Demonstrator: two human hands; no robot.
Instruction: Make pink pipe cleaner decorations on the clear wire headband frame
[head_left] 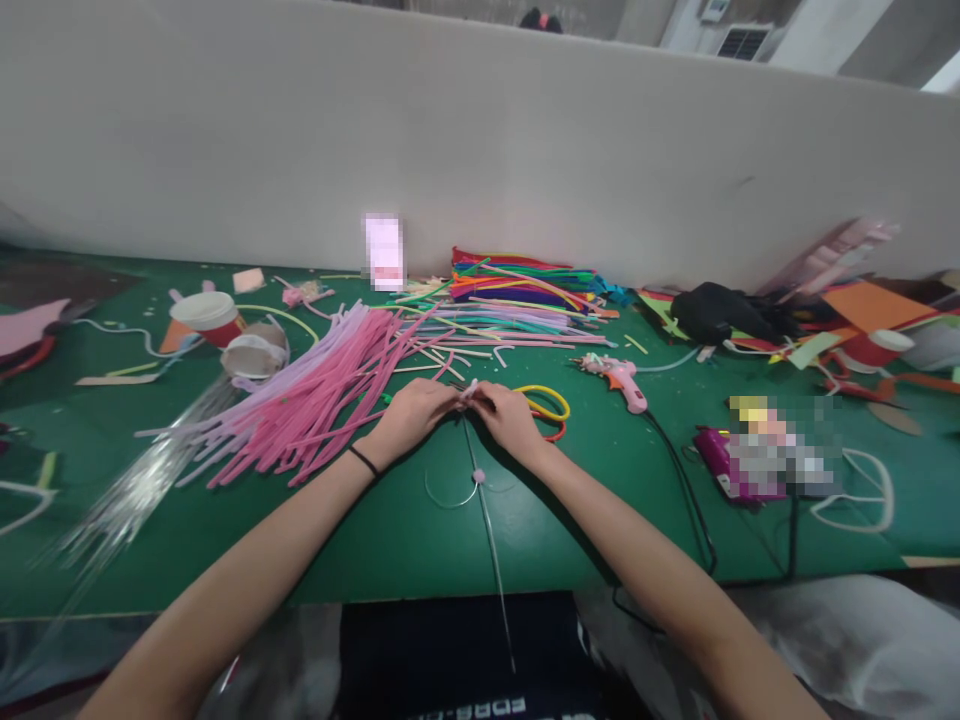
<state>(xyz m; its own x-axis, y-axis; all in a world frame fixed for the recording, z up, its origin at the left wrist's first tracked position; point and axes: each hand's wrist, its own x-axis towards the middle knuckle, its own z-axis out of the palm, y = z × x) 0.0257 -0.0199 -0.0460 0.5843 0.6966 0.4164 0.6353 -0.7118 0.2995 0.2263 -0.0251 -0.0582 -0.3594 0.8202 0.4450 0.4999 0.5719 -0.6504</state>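
My left hand (412, 418) and my right hand (511, 420) meet at the middle of the green table. Both have their fingers closed around a small pale pink piece (469, 392), partly hidden by the fingertips. From it a thin clear wire stem (491, 545) runs down toward my lap. A small pinkish bead-like piece (479, 477) sits on the stem, with a thin curved wire loop beside it. Pink pipe cleaners (315, 400) lie left of my left hand. Yellow and red loops (551, 402) lie just behind my right hand.
A pink glue gun (626, 384) with a black cord lies to the right. Colourful pipe cleaners (525, 285) are heaped at the back. Paper cups (214, 318), silvery strands (142, 490) and a purple pouch (724, 465) lie farther out. A pale partition (465, 140) stands behind.
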